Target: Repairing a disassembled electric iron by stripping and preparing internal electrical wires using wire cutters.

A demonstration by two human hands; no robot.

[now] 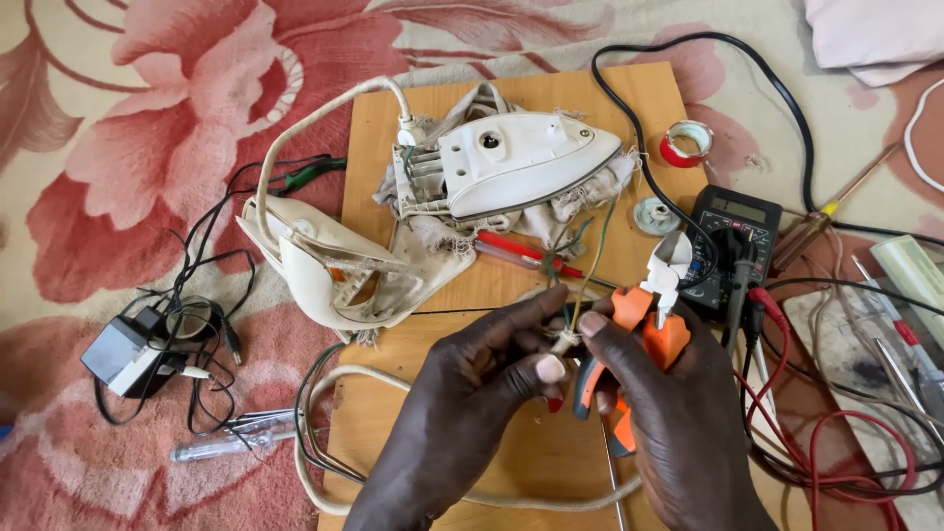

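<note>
Head view: my left hand (492,369) is pinching thin, limp wire ends (567,332), fingers clamped on them just beside the insulation; my right hand (659,393) is gripping orange-handled pliers (649,324), jaws free. Beyond, the opened iron body (526,162) is lying rigid on the wooden board (393,128).

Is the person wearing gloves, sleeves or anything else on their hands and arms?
No. Both the left hand and the right hand are bare, with no gloves. The forearms that show are uncovered too: no sleeve reaches into view. No ring, watch or bracelet shows on the parts in view. The fingernails are short and unpainted.
</note>
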